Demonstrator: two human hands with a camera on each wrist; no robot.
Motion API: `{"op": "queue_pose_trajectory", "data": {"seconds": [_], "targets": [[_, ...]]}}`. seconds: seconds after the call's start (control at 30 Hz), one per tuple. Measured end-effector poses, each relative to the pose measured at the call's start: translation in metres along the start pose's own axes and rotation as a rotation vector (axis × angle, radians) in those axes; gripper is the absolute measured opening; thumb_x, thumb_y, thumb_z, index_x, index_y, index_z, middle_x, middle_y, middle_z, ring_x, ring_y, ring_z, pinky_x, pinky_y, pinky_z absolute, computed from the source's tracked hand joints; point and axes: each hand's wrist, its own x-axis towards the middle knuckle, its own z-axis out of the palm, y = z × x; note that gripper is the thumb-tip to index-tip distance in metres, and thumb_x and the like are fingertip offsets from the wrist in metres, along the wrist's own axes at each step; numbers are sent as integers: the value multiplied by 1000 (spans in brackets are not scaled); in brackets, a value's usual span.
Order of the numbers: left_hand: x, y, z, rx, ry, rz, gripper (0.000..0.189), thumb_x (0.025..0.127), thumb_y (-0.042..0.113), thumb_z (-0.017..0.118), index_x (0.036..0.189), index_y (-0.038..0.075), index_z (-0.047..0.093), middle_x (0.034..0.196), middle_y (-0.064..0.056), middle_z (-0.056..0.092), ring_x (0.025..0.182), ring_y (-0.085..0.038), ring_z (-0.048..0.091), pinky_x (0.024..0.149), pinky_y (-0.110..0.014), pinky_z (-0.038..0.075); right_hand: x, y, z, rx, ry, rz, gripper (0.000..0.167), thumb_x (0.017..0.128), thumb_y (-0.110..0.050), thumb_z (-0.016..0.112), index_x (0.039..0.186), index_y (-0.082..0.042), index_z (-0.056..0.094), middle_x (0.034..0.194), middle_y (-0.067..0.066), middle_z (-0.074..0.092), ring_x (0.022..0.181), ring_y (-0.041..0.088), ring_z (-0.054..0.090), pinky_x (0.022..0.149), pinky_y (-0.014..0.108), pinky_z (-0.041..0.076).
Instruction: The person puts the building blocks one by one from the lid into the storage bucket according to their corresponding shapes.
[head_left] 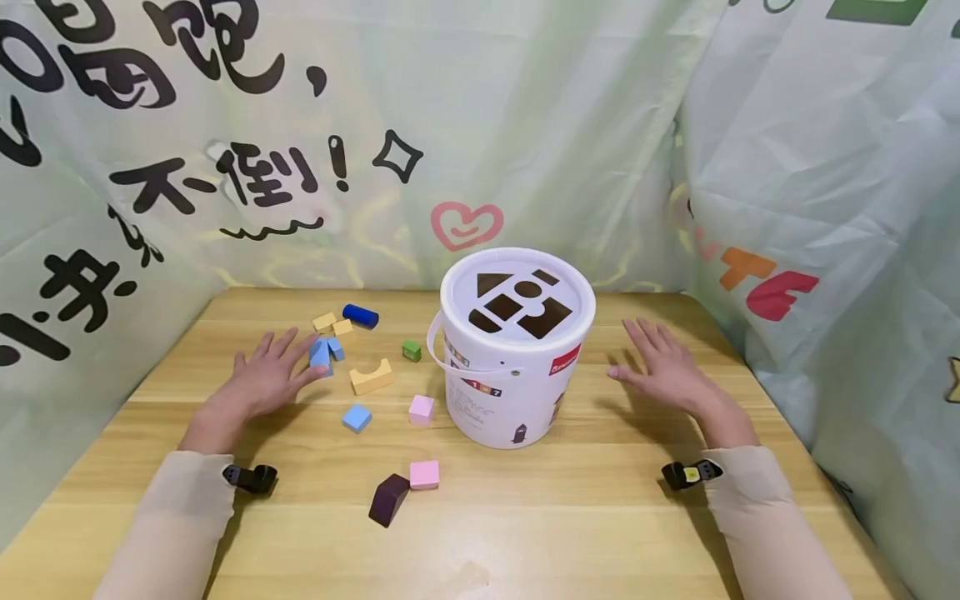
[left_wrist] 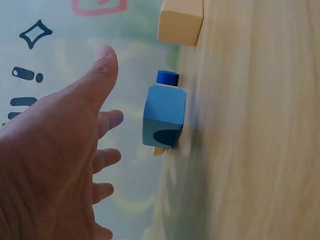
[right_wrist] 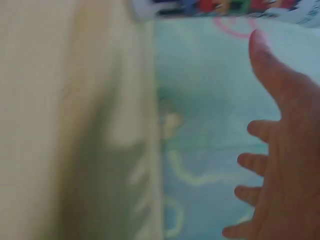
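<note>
My left hand (head_left: 262,379) hovers over the table's left side with fingers spread and nothing held. Its fingertips are close to a pair of blue blocks (head_left: 319,357); one, a blue block with a curved cutout (left_wrist: 164,111), shows beyond the thumb in the left wrist view. On the other side, my right hand (head_left: 666,371) is also spread and bare, to the right of a white bucket (head_left: 480,400). The bucket's lid (head_left: 468,287) has several shaped holes, and its handle (head_left: 432,337) hangs down. A yellow arch block (head_left: 371,379) lies between left hand and bucket.
Around the bucket's left lie a blue cylinder (head_left: 361,316), small yellow blocks (head_left: 342,329), a green block (head_left: 411,351) and a blue block (head_left: 357,418). Nearer are two pink blocks (head_left: 424,474) and a dark purple block (head_left: 388,501). Printed cloth (head_left: 570,150) surrounds the table (head_left: 570,533).
</note>
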Motion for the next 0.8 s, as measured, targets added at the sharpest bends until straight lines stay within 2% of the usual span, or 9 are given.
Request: {"op": "queue_pose_trajectory", "data": {"seconds": [0.1, 0.27, 0.4, 0.5, 0.63, 0.8], "targets": [[-1, 2, -5, -3, 2, 9, 81, 96, 69, 32, 158, 18, 17, 159, -24, 8, 140, -57, 2, 96, -82, 1, 2, -12, -13, 62, 91, -113, 91, 93, -46, 63, 157, -8, 11, 159, 25, 11, 143, 49, 6, 108, 70, 12], [-3, 4, -10, -15, 2, 18, 81, 96, 68, 33, 158, 18, 16, 159, -25, 7, 140, -57, 1, 97, -82, 2, 2, -36, -31, 159, 214, -289, 87, 91, -32, 71, 157, -13, 18, 159, 18, 19, 144, 43, 14, 108, 68, 18], [-5, 8, -14, -21, 7, 23, 80, 97, 67, 33, 158, 18, 15, 159, -24, 7, 140, -56, 1, 97, -82, 2, 0, -53, -39, 185, 261, -364, 88, 88, -30, 74, 158, -21, 20, 159, 13, 22, 144, 37, 17, 107, 67, 21], [-6, 13, -18, -18, 13, 40, 79, 97, 66, 33, 158, 18, 16, 160, -24, 8, 140, -56, 1, 97, -82, 3, -1, -65, -41, 198, 285, -406, 88, 88, -35, 74, 157, -23, 22, 159, 10, 24, 144, 34, 19, 107, 66, 23], [-7, 25, -20, -3, 40, 87, 77, 98, 63, 37, 157, 15, 21, 159, -24, 12, 140, -56, 6, 97, -81, 7, -1, -78, -41, 191, 332, -497, 87, 87, -51, 67, 156, -16, 27, 156, 10, 29, 142, 33, 24, 108, 63, 27], [-6, 44, -21, -29, 104, 188, 75, 99, 57, 44, 155, 12, 25, 157, -24, 19, 142, -52, 10, 103, -76, 11, 2, -91, -41, 142, 384, -580, 89, 85, -65, 56, 153, -12, 33, 153, 11, 35, 139, 32, 31, 110, 52, 30]]}}
